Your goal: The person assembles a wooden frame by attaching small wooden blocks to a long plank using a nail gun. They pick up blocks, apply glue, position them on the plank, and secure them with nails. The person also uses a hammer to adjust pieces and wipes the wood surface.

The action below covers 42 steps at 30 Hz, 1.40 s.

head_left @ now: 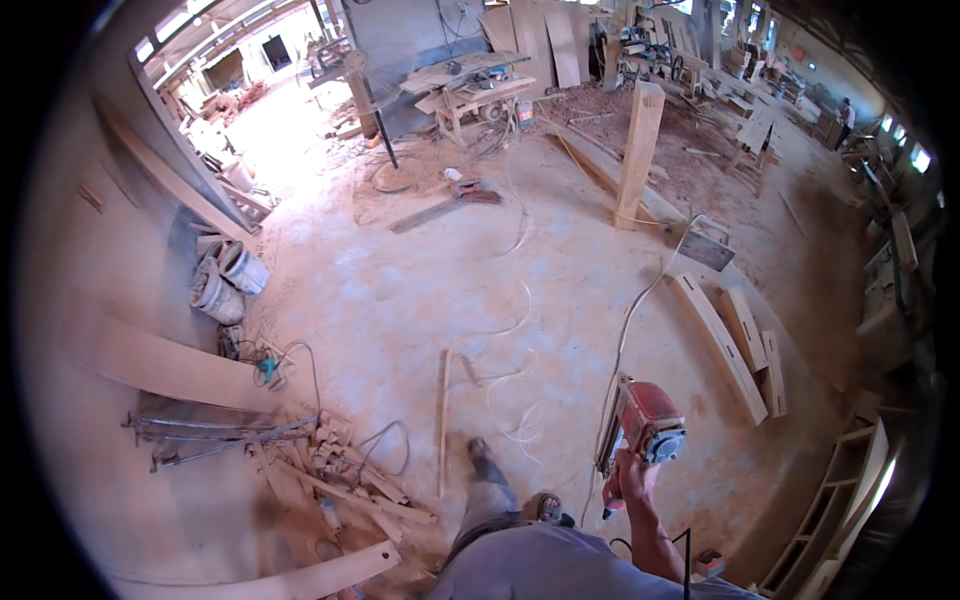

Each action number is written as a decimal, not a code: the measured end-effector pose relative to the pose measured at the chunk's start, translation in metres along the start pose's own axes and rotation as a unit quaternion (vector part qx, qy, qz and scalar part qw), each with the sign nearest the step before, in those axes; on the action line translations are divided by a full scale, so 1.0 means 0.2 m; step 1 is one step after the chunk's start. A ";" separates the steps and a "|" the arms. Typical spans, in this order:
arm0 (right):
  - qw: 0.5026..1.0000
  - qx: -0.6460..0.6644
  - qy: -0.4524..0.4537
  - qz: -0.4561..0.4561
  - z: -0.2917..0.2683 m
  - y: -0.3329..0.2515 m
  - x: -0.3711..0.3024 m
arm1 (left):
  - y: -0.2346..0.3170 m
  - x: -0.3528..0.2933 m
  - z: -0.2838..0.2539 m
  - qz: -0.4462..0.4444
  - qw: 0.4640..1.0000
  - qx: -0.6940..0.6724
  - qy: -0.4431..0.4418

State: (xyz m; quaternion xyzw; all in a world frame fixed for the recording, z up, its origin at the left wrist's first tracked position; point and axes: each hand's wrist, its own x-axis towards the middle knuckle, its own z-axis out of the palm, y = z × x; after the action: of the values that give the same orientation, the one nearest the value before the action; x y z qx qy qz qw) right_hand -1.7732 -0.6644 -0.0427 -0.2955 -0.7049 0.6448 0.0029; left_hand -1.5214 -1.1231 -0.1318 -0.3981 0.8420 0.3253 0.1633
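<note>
A red and dark nail gun [645, 408] is gripped in my right hand [630, 480], whose fingers wrap round its handle. It is held above the floor at the lower right, in front of my body. A pale hose [626, 330] passes close beside the tool and runs up toward an upright wooden post [640, 155]; where the hose ends near my hand is hidden. My left hand does not show.
Mortised timbers [722, 345] lie on the floor to the right. Wood offcuts [350, 470] and metal bar clamps [220, 432] are heaped at lower left. Buckets [215, 290] stand along the left wall. A cluttered workbench [465, 85] is farther back; a distant person [846, 120] stands far right.
</note>
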 end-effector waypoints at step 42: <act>0.968 -0.192 0.109 0.120 2.13 -2.15 3.62 | 3.45 3.66 -0.55 -0.040 0.985 0.089 -0.145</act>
State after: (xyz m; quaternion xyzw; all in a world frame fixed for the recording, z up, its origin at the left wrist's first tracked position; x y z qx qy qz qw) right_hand -2.7124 -0.7447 0.0033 -0.4413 -0.7705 0.4568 -0.0544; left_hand -2.5212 -1.2861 -0.1529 -0.3640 0.8183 0.2966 0.3315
